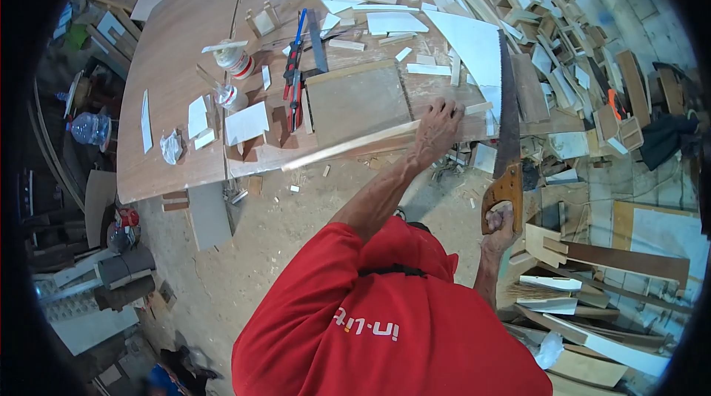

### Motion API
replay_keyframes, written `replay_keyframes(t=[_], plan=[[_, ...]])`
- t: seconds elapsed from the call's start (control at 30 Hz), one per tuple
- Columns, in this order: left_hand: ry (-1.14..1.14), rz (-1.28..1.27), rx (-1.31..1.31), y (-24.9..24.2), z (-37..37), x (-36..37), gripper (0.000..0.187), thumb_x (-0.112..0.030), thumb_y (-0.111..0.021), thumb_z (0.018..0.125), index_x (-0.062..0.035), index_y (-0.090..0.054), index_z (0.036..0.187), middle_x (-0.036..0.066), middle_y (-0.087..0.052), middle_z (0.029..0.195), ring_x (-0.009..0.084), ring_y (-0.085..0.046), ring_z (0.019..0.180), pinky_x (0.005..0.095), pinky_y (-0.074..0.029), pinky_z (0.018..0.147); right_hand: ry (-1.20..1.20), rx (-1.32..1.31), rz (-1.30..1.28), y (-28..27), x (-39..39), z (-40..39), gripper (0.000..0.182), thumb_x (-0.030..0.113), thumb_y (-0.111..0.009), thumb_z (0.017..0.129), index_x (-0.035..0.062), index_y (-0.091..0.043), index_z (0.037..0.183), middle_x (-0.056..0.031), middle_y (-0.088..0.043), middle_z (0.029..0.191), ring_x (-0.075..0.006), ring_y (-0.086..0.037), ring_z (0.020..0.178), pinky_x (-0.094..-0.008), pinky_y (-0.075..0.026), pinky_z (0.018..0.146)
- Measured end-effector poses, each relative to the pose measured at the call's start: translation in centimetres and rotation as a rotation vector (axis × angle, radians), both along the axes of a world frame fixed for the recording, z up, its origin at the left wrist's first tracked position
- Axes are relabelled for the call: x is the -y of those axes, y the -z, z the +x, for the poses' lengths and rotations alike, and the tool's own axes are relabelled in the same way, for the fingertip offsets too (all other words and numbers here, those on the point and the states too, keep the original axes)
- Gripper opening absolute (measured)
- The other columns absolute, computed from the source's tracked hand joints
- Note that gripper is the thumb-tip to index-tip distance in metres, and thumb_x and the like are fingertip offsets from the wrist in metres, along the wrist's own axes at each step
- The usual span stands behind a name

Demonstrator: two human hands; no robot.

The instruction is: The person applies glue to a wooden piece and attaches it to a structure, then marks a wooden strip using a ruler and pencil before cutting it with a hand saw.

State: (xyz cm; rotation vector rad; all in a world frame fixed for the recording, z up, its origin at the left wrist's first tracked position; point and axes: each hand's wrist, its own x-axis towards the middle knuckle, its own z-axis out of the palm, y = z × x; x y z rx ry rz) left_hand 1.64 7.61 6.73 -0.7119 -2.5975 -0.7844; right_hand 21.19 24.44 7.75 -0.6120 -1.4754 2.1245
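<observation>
My left hand [440,126] presses on a long thin wooden strip [355,143] that lies at a slant along the front edge of the brown table [178,85]. The strip's right end sticks out past my fingers. My right hand [501,220] is wrapped round the wooden handle of a handsaw [509,118]. The saw's blade points away from me, toothed edge to the left, beside the strip's right end. A flat wooden panel [358,103] lies just behind the strip. Left of the panel are a red and black clamp [293,85] and a dark try square [317,48].
Two glue containers [238,62] and white offcuts [246,123] stand on the table's left part. Wood scraps [396,22] cover its back right. Stacked wooden pieces [563,48] fill the right side, with boards [622,263] at lower right. Chips litter the floor [274,225].
</observation>
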Motion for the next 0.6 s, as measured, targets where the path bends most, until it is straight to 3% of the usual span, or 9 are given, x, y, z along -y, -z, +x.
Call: replay_keyframes(t=[0.13,0.23,0.37,0.47,0.53,0.6], plan=[[-0.062,0.002,-0.001,0.2,0.6,1.3,0.046,-0.003,-0.055,0.073,-0.0038,-0.053,0.119,0.014,-0.05,0.102,0.0303,-0.045,0.102,0.0423,-0.038,0.083,-0.033,0.0,-0.001,-0.2,-0.1,-0.5,0.007,0.009,-0.057,0.092,0.0061,-0.057,0.085,0.0048,-0.04,0.063,-0.0054,-0.035,0.05,-0.0229,-0.033,0.047],[-0.187,-0.112,-0.017,3.5,-0.2,2.7,0.047,-0.001,-0.056,0.071,-0.0033,-0.054,0.118,0.016,-0.05,0.102,0.033,-0.046,0.101,0.0448,-0.04,0.084,-0.002,0.038,-0.03,-0.8,0.1,-0.9,0.009,0.009,-0.059,0.091,0.004,-0.058,0.084,0.0043,-0.041,0.061,-0.0054,-0.036,0.048,-0.0226,-0.032,0.045],[-0.266,0.005,0.028,5.3,-0.3,6.4,0.051,-0.013,-0.068,0.064,-0.0068,-0.057,0.114,0.013,-0.052,0.108,0.0329,-0.047,0.101,0.0471,-0.041,0.083,-0.181,0.062,0.105,-1.2,-0.5,-0.6,0.015,0.012,-0.062,0.09,0.0032,-0.059,0.078,0.0043,-0.047,0.062,-0.0045,-0.041,0.049,-0.0215,-0.03,0.044],[-0.25,0.022,0.015,6.7,-0.9,7.8,0.055,-0.012,-0.071,0.061,-0.0056,-0.058,0.113,0.011,-0.054,0.105,0.032,-0.048,0.101,0.0472,-0.041,0.083,-0.288,0.131,0.194,-0.7,-1.4,0.3,0.015,0.013,-0.064,0.089,0.0032,-0.06,0.079,0.0054,-0.047,0.063,-0.0038,-0.042,0.052,-0.0206,-0.032,0.046],[-0.251,0.017,0.051,6.9,-0.6,7.8,0.051,-0.016,-0.07,0.065,-0.0094,-0.06,0.115,0.007,-0.055,0.105,0.0305,-0.047,0.101,0.0477,-0.04,0.083,-0.352,0.191,0.254,-0.3,-1.9,1.0,0.015,0.014,-0.065,0.088,0.0028,-0.06,0.08,0.0059,-0.048,0.063,-0.0034,-0.042,0.054,-0.0204,-0.032,0.048],[-0.439,-0.106,0.149,6.2,0.1,7.1,0.045,-0.02,-0.067,0.071,-0.0155,-0.061,0.116,0.006,-0.056,0.106,0.0292,-0.047,0.102,0.0481,-0.039,0.083,-0.446,0.228,0.307,0.1,-2.0,1.3,0.016,0.016,-0.066,0.087,0.0014,-0.061,0.081,0.0062,-0.048,0.064,-0.0034,-0.043,0.057,-0.0209,-0.034,0.051]])
